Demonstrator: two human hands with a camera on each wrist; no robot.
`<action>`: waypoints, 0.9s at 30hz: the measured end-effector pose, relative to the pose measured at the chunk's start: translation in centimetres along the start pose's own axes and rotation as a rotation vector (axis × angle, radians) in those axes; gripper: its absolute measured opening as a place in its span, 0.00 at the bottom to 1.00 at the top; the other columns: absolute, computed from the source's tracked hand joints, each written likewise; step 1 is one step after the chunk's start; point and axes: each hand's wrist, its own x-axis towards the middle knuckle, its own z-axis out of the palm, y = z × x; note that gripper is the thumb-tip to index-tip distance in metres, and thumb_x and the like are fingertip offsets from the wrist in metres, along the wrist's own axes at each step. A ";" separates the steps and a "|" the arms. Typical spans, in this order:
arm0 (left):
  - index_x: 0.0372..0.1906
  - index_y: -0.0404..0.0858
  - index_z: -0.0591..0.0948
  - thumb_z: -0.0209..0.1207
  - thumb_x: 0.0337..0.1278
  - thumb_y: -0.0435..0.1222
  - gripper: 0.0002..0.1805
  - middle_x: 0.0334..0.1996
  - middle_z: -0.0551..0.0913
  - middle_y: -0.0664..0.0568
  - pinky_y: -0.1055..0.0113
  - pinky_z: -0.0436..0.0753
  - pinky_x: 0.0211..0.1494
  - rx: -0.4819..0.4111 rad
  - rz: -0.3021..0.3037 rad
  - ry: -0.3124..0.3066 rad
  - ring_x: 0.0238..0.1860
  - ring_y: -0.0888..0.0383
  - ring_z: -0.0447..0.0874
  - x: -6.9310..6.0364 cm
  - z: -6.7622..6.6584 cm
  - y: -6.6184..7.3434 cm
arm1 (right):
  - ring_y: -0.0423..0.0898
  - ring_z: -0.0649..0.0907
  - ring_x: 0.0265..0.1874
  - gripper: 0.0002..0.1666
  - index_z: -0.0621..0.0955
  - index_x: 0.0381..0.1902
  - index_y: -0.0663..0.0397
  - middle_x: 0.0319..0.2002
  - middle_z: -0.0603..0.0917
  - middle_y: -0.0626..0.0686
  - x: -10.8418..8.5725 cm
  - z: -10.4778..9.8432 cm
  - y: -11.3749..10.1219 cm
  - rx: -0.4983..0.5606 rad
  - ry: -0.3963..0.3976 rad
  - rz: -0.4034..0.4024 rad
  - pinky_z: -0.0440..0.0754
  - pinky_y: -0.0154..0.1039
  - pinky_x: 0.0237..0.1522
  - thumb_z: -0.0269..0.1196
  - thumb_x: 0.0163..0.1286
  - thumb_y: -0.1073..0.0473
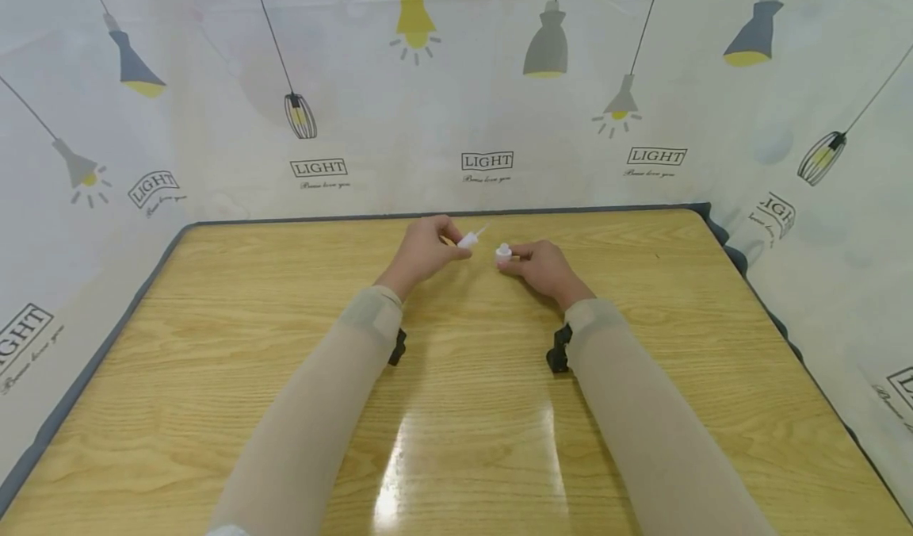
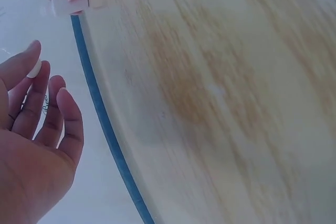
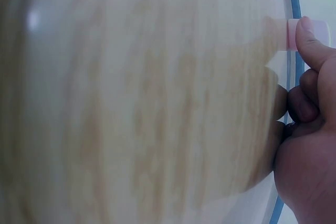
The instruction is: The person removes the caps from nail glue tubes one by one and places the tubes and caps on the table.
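In the head view my left hand [image 1: 425, 249] pinches a small white cap [image 1: 467, 240] between thumb and fingertips. A thin pale stem [image 1: 483, 229] sticks out of it, up and to the right. My right hand [image 1: 545, 268] holds a small white bottle [image 1: 503, 254] by its side, its narrow neck pointing up. A short gap parts cap and bottle. In the right wrist view the base of the bottle [image 3: 292, 35] stands on the tabletop, with the thumb along its wall. Only a sliver of the cap [image 2: 34, 70] shows between the left fingers in the left wrist view.
A wood-grain table [image 1: 456, 441] spreads under both arms. Its far edge, trimmed in dark blue, lies just behind the hands. A pale backdrop [image 1: 399, 139] printed with lamps rises behind it and on both sides. Each wrist carries a black camera mount [image 1: 559, 351].
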 end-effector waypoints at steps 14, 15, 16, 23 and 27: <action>0.66 0.41 0.82 0.70 0.69 0.37 0.23 0.57 0.88 0.43 0.52 0.86 0.60 -0.039 -0.024 -0.036 0.58 0.48 0.86 0.6 0.6 0.1 | 0.59 0.77 0.73 0.32 0.80 0.72 0.51 0.73 0.79 0.58 -0.1 0.0 0.0 -0.011 -0.001 0.006 0.73 0.57 0.76 0.68 0.76 0.43; 0.64 0.40 0.82 0.70 0.68 0.36 0.22 0.57 0.88 0.44 0.53 0.86 0.61 -0.045 -0.023 -0.033 0.58 0.48 0.86 0.7 0.7 0.1 | 0.58 0.77 0.73 0.32 0.81 0.71 0.51 0.73 0.80 0.58 -0.1 0.0 -0.1 -0.008 0.001 0.009 0.73 0.57 0.76 0.68 0.76 0.43; 0.62 0.39 0.83 0.71 0.67 0.36 0.21 0.56 0.88 0.44 0.53 0.85 0.61 -0.050 -0.022 -0.030 0.58 0.48 0.85 0.8 0.8 0.0 | 0.58 0.78 0.73 0.32 0.81 0.71 0.51 0.73 0.80 0.58 -0.1 0.0 -0.1 -0.007 0.002 0.010 0.74 0.57 0.76 0.68 0.76 0.43; 0.51 0.39 0.87 0.74 0.63 0.34 0.13 0.54 0.87 0.47 0.61 0.82 0.52 -0.095 -0.044 -0.032 0.50 0.52 0.82 1.7 1.4 -0.2 | 0.58 0.78 0.73 0.32 0.81 0.71 0.51 0.73 0.80 0.58 0.0 0.2 -0.1 -0.020 0.010 -0.006 0.73 0.56 0.76 0.69 0.75 0.43; 0.51 0.38 0.88 0.74 0.61 0.34 0.15 0.54 0.87 0.47 0.59 0.82 0.52 -0.128 -0.065 -0.034 0.51 0.51 0.81 2.0 1.9 0.0 | 0.58 0.78 0.72 0.32 0.82 0.70 0.51 0.72 0.81 0.59 0.1 0.2 0.1 -0.026 0.020 -0.020 0.74 0.56 0.76 0.69 0.75 0.44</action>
